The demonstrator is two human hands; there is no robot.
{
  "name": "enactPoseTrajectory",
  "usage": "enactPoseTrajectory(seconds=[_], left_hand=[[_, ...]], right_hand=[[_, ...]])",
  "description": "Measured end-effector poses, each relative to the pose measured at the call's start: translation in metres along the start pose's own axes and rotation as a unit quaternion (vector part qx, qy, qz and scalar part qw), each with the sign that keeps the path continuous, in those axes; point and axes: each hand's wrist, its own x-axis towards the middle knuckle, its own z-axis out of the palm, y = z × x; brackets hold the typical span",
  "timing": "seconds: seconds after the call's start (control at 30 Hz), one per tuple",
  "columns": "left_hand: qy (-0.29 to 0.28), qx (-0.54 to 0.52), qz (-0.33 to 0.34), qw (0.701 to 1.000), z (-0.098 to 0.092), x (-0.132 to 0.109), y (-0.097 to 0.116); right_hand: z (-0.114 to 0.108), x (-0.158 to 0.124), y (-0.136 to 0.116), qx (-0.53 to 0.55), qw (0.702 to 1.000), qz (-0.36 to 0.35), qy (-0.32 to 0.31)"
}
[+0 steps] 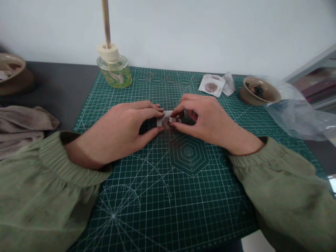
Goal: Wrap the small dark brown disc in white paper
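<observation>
A small white tea bag (166, 120) with a brown round patch lies on the green cutting mat (141, 210), between my two hands. My left hand (131, 120) holds its left edge, the thumb at the near corner and the fingertips at the far corner. On the other side, my right hand (201, 115) pinches the bag's crumpled right part between thumb and fingers. Those fingers partly hide that part of it.
Two more tea bags (212, 85) lie at the back right, beside a brown bowl (246, 96) with dark bits inside. Clear plastic (294, 115) spreads at the right. A reed diffuser bottle (115, 75) stands back left. Farther left are a second bowl (23, 78) and a brown cloth (26, 120).
</observation>
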Motion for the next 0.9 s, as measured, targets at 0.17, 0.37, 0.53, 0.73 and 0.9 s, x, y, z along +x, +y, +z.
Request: enactPoseTrajectory(seconds=[0.17, 0.37, 0.53, 0.73, 0.9], left_hand=[[0.012, 0.018, 0.012, 1.0, 0.0004, -0.0017, -0.0005], [0.007, 0.033, 0.0, 0.999, 0.0002, -0.0011, 0.0023], [0.006, 0.023, -0.002, 1.0, 0.0003, -0.0007, 0.0016], [0.01, 0.0, -0.019, 1.0, -0.0002, -0.0005, -0.0005], [0.001, 0.052, -0.014, 0.999, 0.0003, -0.0017, -0.0021]], right_hand=[[0.003, 0.0003, -0.0015, 0.013, 1.0, -0.004, 0.005], [0.0041, 0.0011, 0.0, 0.022, 1.0, 0.0, 0.007], [0.0036, 0.0007, -0.0007, 0.042, 0.999, -0.001, -0.011], [0.0051, 0.0004, -0.0014, 0.051, 0.999, 0.002, 0.001], [0.0052, -0.0011, 0.0006, 0.043, 0.999, 0.011, 0.0]])
